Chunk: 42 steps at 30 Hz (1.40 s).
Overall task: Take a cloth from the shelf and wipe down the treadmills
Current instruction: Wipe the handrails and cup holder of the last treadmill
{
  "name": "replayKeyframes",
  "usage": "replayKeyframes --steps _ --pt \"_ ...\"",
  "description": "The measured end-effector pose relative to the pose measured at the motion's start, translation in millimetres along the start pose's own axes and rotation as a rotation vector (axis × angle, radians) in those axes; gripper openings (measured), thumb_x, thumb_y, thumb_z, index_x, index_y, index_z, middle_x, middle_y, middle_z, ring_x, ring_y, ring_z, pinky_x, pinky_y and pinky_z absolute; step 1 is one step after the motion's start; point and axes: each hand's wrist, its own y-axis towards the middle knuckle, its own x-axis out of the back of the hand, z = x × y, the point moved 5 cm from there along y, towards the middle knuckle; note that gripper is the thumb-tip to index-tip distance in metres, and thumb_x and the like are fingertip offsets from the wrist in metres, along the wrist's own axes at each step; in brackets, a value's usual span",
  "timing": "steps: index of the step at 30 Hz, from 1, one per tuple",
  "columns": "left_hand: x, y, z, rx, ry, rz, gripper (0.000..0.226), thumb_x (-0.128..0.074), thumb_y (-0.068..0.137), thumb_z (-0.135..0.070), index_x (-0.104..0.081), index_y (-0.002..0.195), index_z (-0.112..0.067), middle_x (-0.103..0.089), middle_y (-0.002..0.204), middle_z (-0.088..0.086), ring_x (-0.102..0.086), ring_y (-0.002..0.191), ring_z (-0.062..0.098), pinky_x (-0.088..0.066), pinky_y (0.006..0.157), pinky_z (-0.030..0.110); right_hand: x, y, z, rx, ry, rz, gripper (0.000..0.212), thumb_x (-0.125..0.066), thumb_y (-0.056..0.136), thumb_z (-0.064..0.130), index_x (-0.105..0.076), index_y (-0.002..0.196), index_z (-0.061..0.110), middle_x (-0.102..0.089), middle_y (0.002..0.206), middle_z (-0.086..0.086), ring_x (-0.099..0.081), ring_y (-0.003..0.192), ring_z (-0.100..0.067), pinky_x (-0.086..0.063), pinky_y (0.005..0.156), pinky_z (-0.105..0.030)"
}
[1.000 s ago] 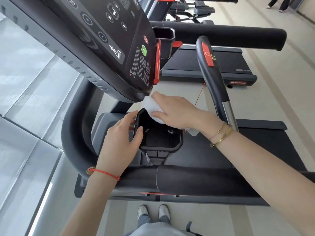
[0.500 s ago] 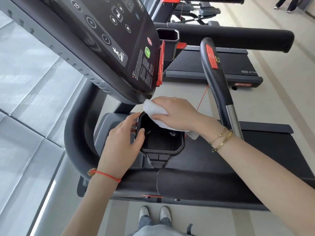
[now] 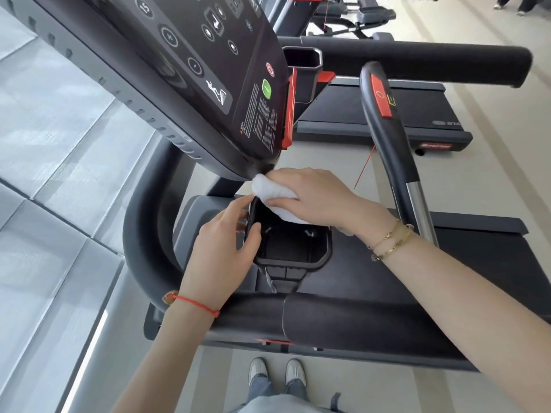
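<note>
A white cloth [image 3: 272, 194] is bunched under my right hand [image 3: 316, 196], which holds it against the far rim of a black cup holder [image 3: 293, 260] just below the treadmill console [image 3: 190, 73]. My left hand [image 3: 222, 248] grips the holder's left wall, thumb inside and fingers outside. Part of the cloth hangs down behind my right wrist. The black padded handrail [image 3: 343, 320] runs across in front of me, below both forearms.
A curved grip [image 3: 387, 138] with a red button rises on the right, a red safety cord beside it. A second treadmill [image 3: 381, 114] stands beyond. Glass floor panels [image 3: 53, 174] lie to the left. My shoes [image 3: 277, 371] stand on the floor below.
My right hand has slid the cloth a little farther along the holder's far rim toward the console. My left hand keeps its grip on the left wall.
</note>
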Motion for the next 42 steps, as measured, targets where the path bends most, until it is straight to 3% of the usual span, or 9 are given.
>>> replayKeyframes --steps 9,14,23,27,29,31,34,38,42 --pt "0.6 0.5 0.8 0.021 -0.019 0.001 0.041 -0.061 0.091 -0.024 -0.053 0.132 -0.028 -0.059 0.096 -0.016 -0.062 0.087 0.006 -0.055 0.085 0.035 -5.4 -58.2 -20.8 -0.253 0.111 -0.102 0.042 -0.045 0.096 0.045 -0.04 0.131 0.021 -0.053 0.119 -0.001 -0.055 0.097 -0.027 -0.034 0.073 -0.035" --pt "0.9 0.5 -0.4 0.022 -0.018 0.002 0.041 -0.061 0.091 -0.024 -0.054 0.131 -0.027 -0.059 0.096 -0.015 -0.062 0.085 0.005 -0.055 0.085 0.034 4.6 -32.1 -18.7 -0.274 0.218 -0.007 0.03 -0.051 0.096 0.044 -0.042 0.09 0.015 -0.048 0.078 0.004 -0.048 0.079 -0.022 -0.031 0.06 -0.032" --pt "-0.7 0.1 0.8 0.04 0.023 0.007 0.042 -0.06 0.091 -0.027 -0.053 0.133 -0.028 -0.059 0.096 -0.016 -0.06 0.083 0.004 -0.044 0.079 0.018 -21.4 -87.4 -3.7 -0.564 0.451 -0.046 0.043 -0.049 0.097 0.041 -0.029 0.122 0.012 -0.046 0.107 -0.004 -0.045 0.073 -0.004 -0.03 0.055 -0.021" --pt "-1.4 0.6 3.2 0.057 0.005 0.021 0.043 -0.059 0.092 -0.028 -0.053 0.134 -0.027 -0.06 0.098 -0.016 -0.06 0.082 0.004 -0.046 0.081 0.019 -13.8 -71.4 -10.8 -0.551 0.363 -0.003 0.037 -0.047 0.099 0.041 -0.029 0.111 0.01 -0.044 0.088 -0.001 -0.043 0.068 -0.005 -0.029 0.052 -0.023" --pt "-1.1 0.4 4.6 0.061 0.005 0.019 0.043 -0.058 0.091 -0.029 -0.053 0.134 -0.028 -0.06 0.098 -0.017 -0.06 0.08 -0.001 -0.044 0.079 0.009 -3.4 -53.1 -17.5 -0.513 0.308 0.014 0.04 -0.046 0.099 0.04 -0.033 0.116 0.007 -0.044 0.082 0.0 -0.043 0.067 -0.009 -0.028 0.052 -0.026" --pt "-1.1 -0.4 5.3 0.068 0.005 0.016 0.042 -0.059 0.091 -0.03 -0.054 0.133 -0.03 -0.06 0.098 -0.018 -0.06 0.079 -0.006 -0.041 0.073 0.001 0.8 -43.8 -21.2 -0.458 0.275 0.037 0.038 -0.045 0.099 0.041 -0.036 0.115 0.008 -0.044 0.082 0.001 -0.046 0.071 -0.016 -0.03 0.055 -0.029" --pt "-1.0 -0.8 4.0 0.055 -0.001 0.014 0.042 -0.059 0.091 -0.029 -0.054 0.133 -0.029 -0.06 0.097 -0.017 -0.06 0.079 0.0 -0.043 0.075 0.01 -0.8 -56.5 -18.0 -0.345 0.339 -0.015 0.035 -0.041 0.101 0.039 -0.039 0.123 0.012 -0.048 0.108 -0.001 -0.051 0.094 -0.02 -0.037 0.07 -0.029" --pt "-0.1 -0.2 3.8 0.047 -0.007 0.009 0.04 -0.058 0.093 -0.028 -0.055 0.133 -0.027 -0.058 0.092 -0.023 -0.059 0.075 -0.01 -0.041 0.071 0.003 5.1 -87.6 -6.5 -0.207 0.439 -0.061 0.043 -0.035 0.101 0.046 -0.033 0.141 0.029 -0.036 0.143 0.016 -0.044 0.12 -0.001 -0.039 0.095 -0.025" --pt "0.8 -0.5 4.2 0.025 -0.042 -0.005 0.036 -0.052 0.098 -0.019 -0.057 0.133 -0.022 -0.054 0.09 -0.032 -0.053 0.081 -0.024 -0.034 0.072 -0.006 8.6 -109.3 3.3 -0.101 0.37 0.116 0.062 -0.027 0.094 0.059 -0.027 0.148 0.03 -0.018 0.148 0.031 -0.003 0.14 0.015 -0.013 0.113 -0.012"
